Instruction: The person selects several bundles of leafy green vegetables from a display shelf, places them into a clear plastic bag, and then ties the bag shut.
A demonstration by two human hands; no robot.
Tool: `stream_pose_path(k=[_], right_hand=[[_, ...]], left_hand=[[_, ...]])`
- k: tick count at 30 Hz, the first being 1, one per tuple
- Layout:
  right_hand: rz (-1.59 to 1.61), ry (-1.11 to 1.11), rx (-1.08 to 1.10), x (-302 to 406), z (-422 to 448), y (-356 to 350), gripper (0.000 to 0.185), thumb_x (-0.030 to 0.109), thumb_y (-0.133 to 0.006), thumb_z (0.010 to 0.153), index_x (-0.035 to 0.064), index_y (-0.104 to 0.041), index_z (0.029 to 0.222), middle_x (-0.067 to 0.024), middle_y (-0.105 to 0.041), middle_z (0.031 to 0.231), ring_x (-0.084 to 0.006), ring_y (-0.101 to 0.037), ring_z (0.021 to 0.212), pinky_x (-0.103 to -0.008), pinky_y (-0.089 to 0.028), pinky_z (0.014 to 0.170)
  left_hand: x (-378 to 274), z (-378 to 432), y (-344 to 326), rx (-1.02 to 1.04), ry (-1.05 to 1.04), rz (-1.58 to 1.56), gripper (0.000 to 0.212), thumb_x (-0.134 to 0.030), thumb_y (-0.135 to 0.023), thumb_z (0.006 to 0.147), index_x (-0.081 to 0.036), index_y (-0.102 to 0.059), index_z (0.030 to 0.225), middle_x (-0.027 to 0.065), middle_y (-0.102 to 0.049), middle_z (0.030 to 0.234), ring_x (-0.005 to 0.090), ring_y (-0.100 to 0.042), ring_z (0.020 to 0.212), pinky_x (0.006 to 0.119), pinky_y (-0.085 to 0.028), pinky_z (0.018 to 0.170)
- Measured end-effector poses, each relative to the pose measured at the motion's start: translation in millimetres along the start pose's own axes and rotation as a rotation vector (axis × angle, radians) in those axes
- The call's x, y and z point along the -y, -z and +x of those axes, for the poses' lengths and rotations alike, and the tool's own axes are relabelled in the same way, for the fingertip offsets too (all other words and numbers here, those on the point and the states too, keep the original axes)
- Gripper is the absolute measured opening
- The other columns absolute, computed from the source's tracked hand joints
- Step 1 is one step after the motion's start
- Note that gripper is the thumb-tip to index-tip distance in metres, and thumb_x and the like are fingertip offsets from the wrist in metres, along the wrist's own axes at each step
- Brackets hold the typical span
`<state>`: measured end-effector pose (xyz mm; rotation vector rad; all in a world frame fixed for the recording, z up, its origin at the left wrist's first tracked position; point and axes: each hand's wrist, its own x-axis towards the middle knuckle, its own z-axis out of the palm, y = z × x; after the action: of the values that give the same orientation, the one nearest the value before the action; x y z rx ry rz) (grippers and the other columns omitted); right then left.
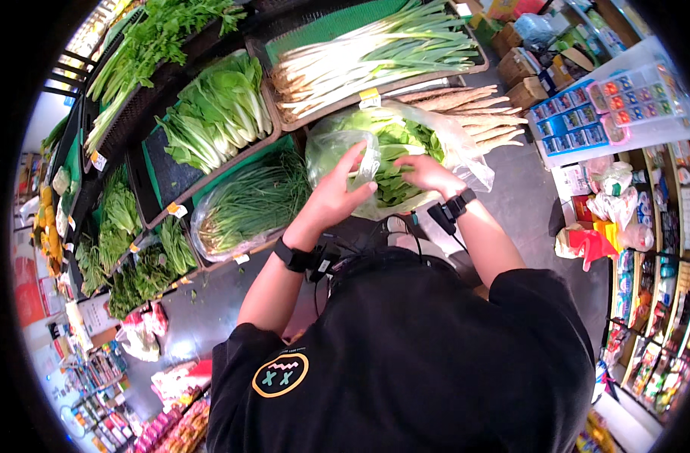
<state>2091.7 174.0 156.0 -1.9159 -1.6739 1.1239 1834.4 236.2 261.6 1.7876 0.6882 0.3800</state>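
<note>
A clear plastic bag (336, 141) lies open before me with leafy green vegetables (399, 139) inside it. At the bag's left side is my left hand (339, 195), its thumb and index finger spread apart. A fold of plastic lies against those fingertips. My right hand (430, 172) reaches in over the leaves from the right, fingers apart and slightly bent. Whether its fingertips touch the leaves is hard to tell. Neither hand is closed around anything.
Beyond the bag is a crate of green onions (373, 56), and long brown roots (475, 116) lie to its right. Bok choy (220, 113) and bagged thin green stalks (254, 201) fill crates on the left. A white table (560, 158) with small boxes stands at right.
</note>
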Motion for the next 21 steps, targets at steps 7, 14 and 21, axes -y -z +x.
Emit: stream_pose_path(k=[7,14,21], right_hand=[[-0.233,-0.082,0.124,-126.7,28.4,-10.0,0.034,0.01,-0.059,0.081,0.0003,-0.064,0.114,-0.0195,-0.07,0.101,-0.0297,-0.067,0.097,-0.0388,-0.051,0.085],[0.216,-0.167,-0.295,-112.6,6.1,-9.6,0.048,0.012,-0.065,0.075,-0.0042,-0.054,0.12,-0.026,-0.065,0.108,-0.0382,-0.061,0.108,-0.0406,-0.048,0.095],[0.171,-0.235,-0.167,-124.4,20.8,-13.4,0.054,0.02,-0.077,0.072,-0.0029,-0.054,0.116,-0.0212,-0.065,0.1,-0.0355,-0.063,0.095,-0.0405,-0.051,0.085]], left_hand=[[-35.2,14.3,-23.7,-0.131,0.063,-0.537,0.072,0.001,-0.062,0.09,-0.009,-0.027,0.152,0.011,-0.048,0.14,0.0156,-0.058,0.108,0.033,-0.05,0.094],[-56.1,-4.1,-20.8,-0.238,0.044,-0.594,0.069,-0.001,-0.06,0.09,-0.008,-0.029,0.151,0.0135,-0.043,0.146,0.0164,-0.062,0.099,0.031,-0.05,0.091],[-55.9,-14.3,-30.8,-0.32,0.075,-0.531,0.067,-0.016,-0.063,0.091,-0.006,-0.031,0.149,0.0167,-0.045,0.145,0.0201,-0.063,0.099,0.036,-0.048,0.094]])
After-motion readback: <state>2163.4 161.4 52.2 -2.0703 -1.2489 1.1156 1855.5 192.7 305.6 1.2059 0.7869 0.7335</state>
